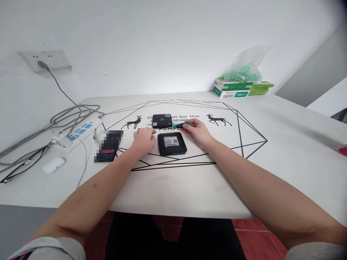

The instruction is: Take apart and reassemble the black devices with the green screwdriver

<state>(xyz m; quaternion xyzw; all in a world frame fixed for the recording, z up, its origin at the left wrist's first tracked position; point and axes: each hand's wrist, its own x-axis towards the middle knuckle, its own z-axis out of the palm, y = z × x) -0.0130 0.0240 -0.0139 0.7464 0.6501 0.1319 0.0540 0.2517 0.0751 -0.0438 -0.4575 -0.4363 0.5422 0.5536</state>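
Note:
My right hand (199, 133) is closed around the green handle of a screwdriver (183, 125), whose shaft points left along the front edge of a black box (162, 121). This flat box carries a small white label and a logo on its top. Nearer to me lies a second black square case (172, 143) with a large white printed label facing up. My left hand (145, 140) rests on the table left of both, its fingers bent and somewhat apart. No held thing shows in it. Its fingertips are partly hidden, with a tiny dark thing beside them.
A phone (110, 146), partly blurred out, lies left of my left forearm. Further left are a power strip (81, 134), grey cables (67, 115), a white earbud case (54, 165) and glasses (25, 166). Green and white boxes (233, 86) stand against the wall beneath a plastic bag (248, 66).

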